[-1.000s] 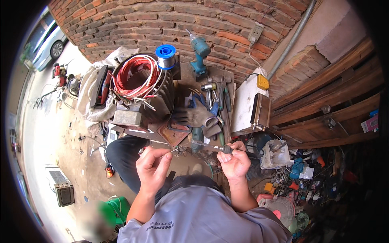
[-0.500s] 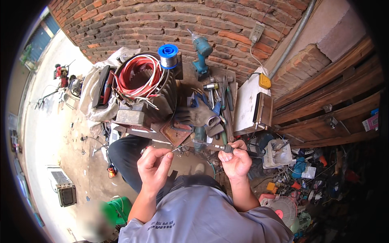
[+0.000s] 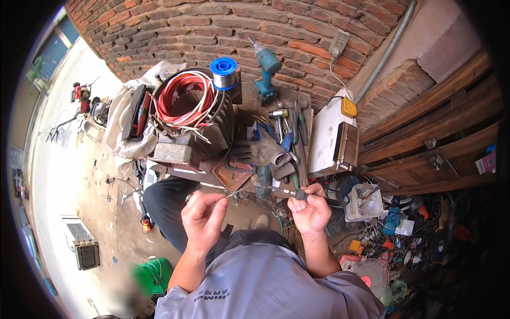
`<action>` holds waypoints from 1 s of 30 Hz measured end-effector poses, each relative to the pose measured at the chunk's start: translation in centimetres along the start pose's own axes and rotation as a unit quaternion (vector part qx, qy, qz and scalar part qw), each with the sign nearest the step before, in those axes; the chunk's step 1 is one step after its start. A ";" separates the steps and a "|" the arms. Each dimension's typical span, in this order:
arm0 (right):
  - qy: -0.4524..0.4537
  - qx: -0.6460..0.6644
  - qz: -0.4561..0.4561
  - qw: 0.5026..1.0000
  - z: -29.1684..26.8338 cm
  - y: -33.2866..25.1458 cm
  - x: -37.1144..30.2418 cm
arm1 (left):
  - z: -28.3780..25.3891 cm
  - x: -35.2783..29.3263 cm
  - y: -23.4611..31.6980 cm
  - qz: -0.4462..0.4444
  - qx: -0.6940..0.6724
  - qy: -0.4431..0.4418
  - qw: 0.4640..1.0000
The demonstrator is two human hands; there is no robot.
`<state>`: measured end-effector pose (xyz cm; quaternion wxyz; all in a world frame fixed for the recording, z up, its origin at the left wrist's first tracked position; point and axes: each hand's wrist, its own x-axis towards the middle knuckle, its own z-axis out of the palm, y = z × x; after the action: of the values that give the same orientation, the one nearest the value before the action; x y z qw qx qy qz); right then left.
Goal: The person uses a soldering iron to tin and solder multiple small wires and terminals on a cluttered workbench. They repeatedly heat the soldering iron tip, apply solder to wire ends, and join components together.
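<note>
Near centre, the left hand [image 3: 204,217] pinches an indistinct strand [image 3: 236,192]; rightward, the right hand [image 3: 311,212] grips a partly covered tool [image 3: 287,191].

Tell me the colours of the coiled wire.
Red and white: the coiled wire shows best in the head view.

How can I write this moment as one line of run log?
left hand: pinching thin strand; right hand: holding slim tool; contact: unclear; wire coil: beyond hands
</note>
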<state>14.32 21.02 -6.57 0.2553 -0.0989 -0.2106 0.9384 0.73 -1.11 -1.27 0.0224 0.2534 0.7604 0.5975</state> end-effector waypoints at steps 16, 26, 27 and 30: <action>0.019 -0.037 -0.011 0.999 -0.2 0.2 -0.1 | 0.3 0.0 -0.2 -0.012 -0.009 -0.006 1.000; 0.031 -0.037 -0.018 0.999 -0.5 0.1 0.0 | 0.4 0.0 -0.5 -0.006 -0.005 -0.006 1.000; 0.032 -0.038 -0.019 0.999 -0.5 0.1 0.0 | 0.4 0.0 -0.5 -0.007 -0.007 -0.007 1.000; 0.034 -0.039 -0.018 0.998 -0.5 0.1 0.0 | 0.5 0.0 -0.5 -0.005 -0.009 -0.009 1.000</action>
<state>14.41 21.14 -7.07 0.2754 -0.1366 -0.2405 0.9207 0.66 -0.77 -1.89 0.0349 0.2550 0.7561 0.6017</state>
